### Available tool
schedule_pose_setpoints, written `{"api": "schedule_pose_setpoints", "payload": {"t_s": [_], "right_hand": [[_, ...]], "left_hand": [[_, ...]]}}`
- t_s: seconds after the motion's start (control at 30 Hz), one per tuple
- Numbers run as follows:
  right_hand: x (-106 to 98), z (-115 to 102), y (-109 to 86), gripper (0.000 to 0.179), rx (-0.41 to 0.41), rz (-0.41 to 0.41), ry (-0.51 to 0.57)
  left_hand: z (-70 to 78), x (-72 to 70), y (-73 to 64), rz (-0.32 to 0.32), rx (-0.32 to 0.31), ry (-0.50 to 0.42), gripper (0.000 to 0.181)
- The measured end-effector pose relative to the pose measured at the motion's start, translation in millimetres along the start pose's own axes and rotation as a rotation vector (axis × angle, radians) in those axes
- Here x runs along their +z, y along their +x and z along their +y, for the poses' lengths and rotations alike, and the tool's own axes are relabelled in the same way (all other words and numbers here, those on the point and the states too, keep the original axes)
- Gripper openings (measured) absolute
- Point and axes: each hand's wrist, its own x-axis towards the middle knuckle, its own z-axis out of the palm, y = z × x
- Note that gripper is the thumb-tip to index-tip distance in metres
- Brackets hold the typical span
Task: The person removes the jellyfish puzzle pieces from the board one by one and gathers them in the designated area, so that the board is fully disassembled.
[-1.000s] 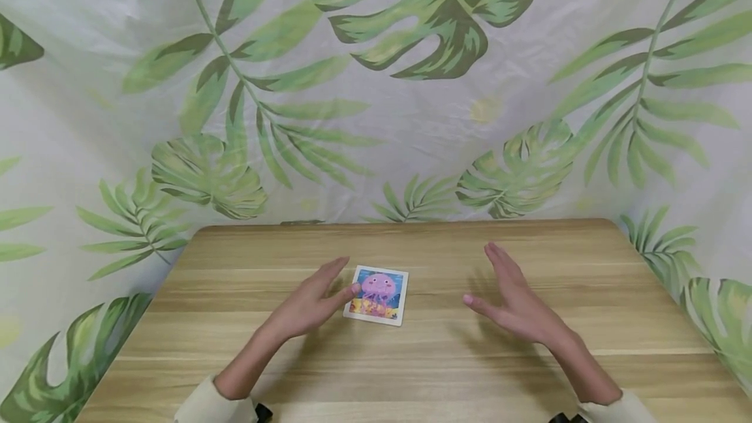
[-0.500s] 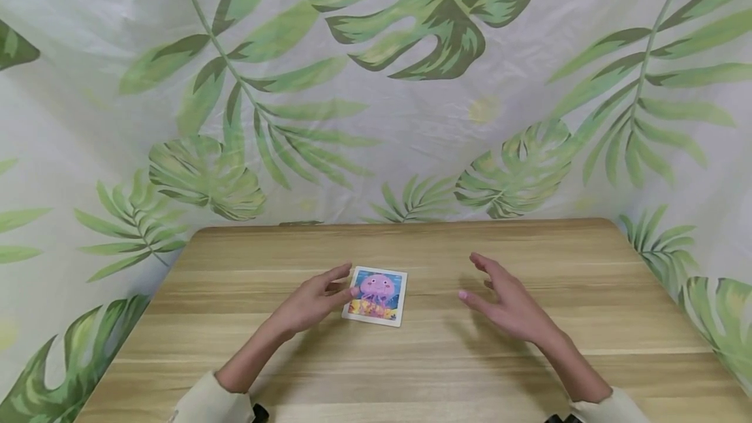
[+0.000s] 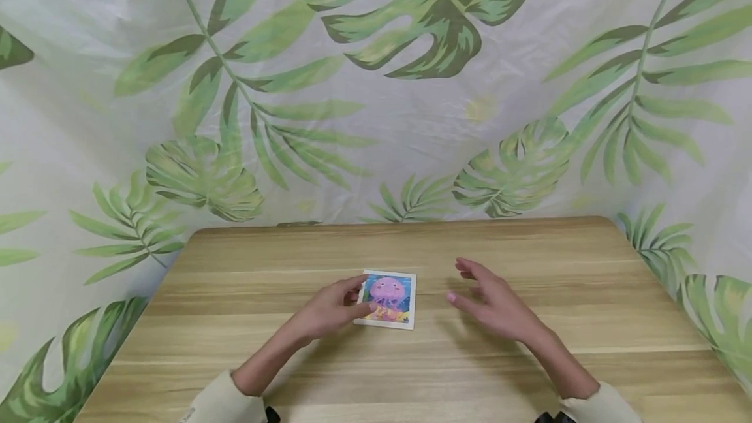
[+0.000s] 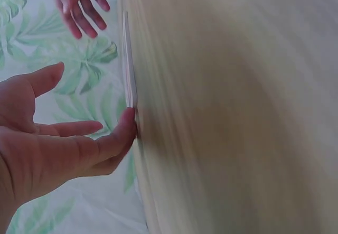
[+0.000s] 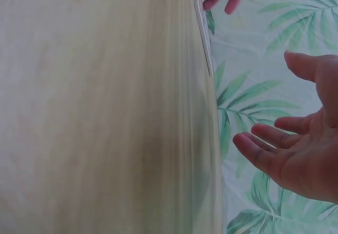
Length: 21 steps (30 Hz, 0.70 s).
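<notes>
A square picture card point(image 3: 389, 294) with a white border and a pink jellyfish on a blue sea lies flat on the wooden table. My left hand point(image 3: 329, 309) is at its left side, fingertips at the edge and the thumb over the lower left corner. Seen edge-on in the left wrist view, the thin card point(image 4: 129, 59) meets a fingertip point(image 4: 128, 117), while the thumb point(image 4: 50, 76) stays raised off it. To the right of the card, my right hand point(image 3: 499, 305) hovers with loosely bent fingers and holds nothing; its palm point(image 5: 311, 165) faces the card.
The wood-grain table point(image 3: 282, 250) has rounded far corners. Behind it and along both sides hangs a pale cloth point(image 3: 411, 123) printed with green leaves. Light sleeves point(image 3: 226, 403) cover both forearms, and dark straps point(image 3: 555, 418) show at the wrists.
My left hand has moved right onto the card's left edge, and the card has shifted slightly right. My right hand has come left and a little down, its fingers bending more.
</notes>
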Motion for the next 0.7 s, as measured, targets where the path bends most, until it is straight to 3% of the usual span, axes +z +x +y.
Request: {"api": "schedule_pose_setpoints", "payload": {"t_s": [0.1, 0.37, 0.7], "right_hand": [[1.9, -0.4, 0.8, 0.079, 0.009, -0.019, 0.008], [8.2, -0.7, 3.4, 0.076, 0.015, -0.091, 0.038], [12.6, -3.0, 13.2, 0.078, 0.045, -0.213, 0.104]], "left_hand": [[8.0, 7.8, 0.1, -0.009, -0.006, -0.006, 0.073], [20.9, 24.5, 3.6, -0.066, -0.005, -0.124, 0.077], [28.1, 32.7, 7.7, -0.055, -0.018, -0.108, 0.079]]}}
